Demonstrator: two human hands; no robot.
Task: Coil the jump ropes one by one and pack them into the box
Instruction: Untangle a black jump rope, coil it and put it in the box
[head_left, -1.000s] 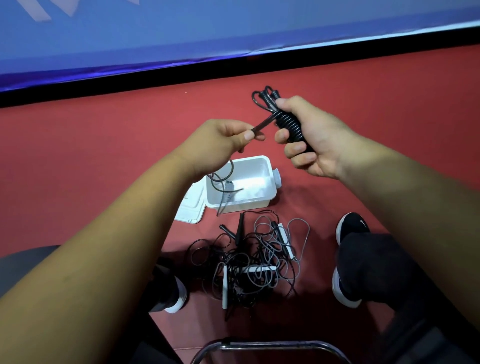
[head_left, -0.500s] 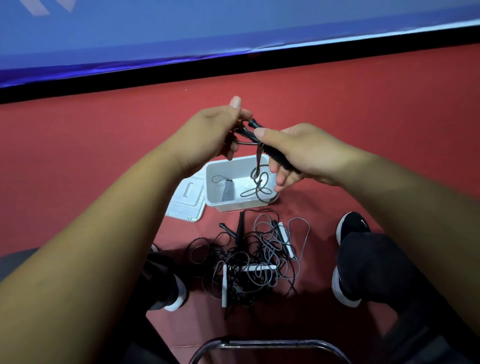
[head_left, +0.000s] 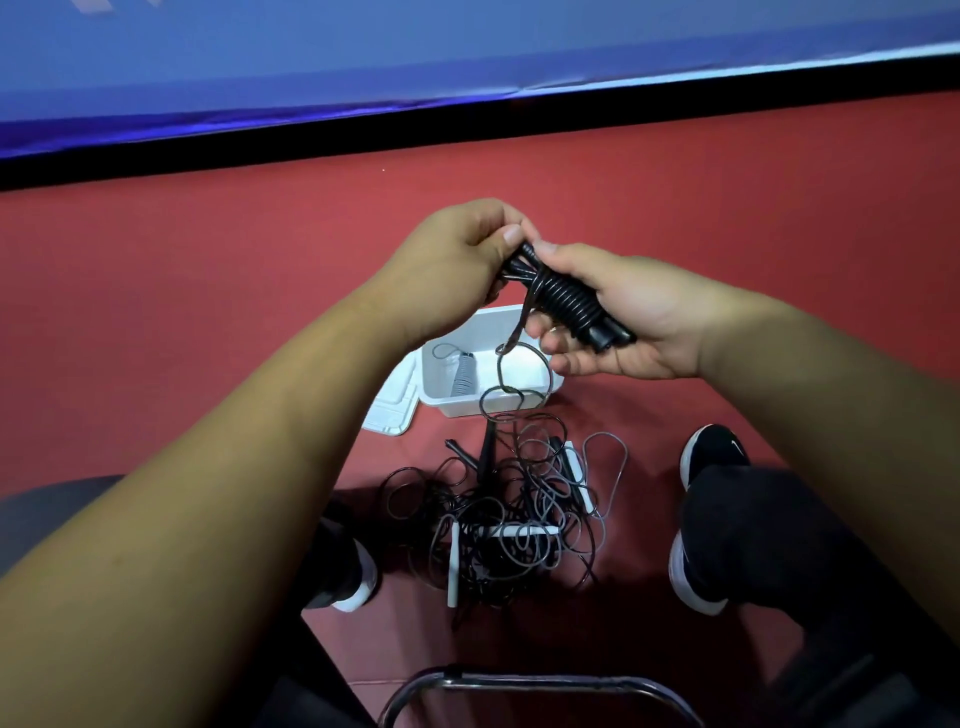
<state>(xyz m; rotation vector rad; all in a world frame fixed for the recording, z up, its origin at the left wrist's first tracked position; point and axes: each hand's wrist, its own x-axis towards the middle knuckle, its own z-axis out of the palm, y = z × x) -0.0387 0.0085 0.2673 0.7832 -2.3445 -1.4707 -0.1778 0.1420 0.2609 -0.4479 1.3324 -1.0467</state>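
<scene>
Item 1. Black jump rope (head_left: 566, 301), wound in tight turns round its own paired handles, held up over the box. The right hand (head_left: 639, 317) grips the bundle, fingers curled beneath and thumb on top, keeping the turns from slipping. The left hand (head_left: 457, 260) pinches the rope at the bundle's upper end, probably to tuck the last turn. A loose tail (head_left: 506, 374) hangs down towards the box.

Item 2. Chrome tubular chair rail (head_left: 540, 680), lower edge of view.

Item 3. Black trainers (head_left: 714, 454), white soles, set apart either side of the pile. One toe bears a small white mark, too small to read as a brand.

Item 4. Tangle of black and grey jump ropes (head_left: 509, 514) with white handles, uncoiled, between the feet and within reach.

Item 5. White rectangular plastic box (head_left: 457, 408), open, just beyond the tangle. It holds one grey coiled rope (head_left: 462, 378).

Item 6. White lid (head_left: 392, 413), lying against the box's left side.

Item 7. Red floor (head_left: 208, 312), then a blue banner (head_left: 467, 52). No legible writing anywhere
</scene>
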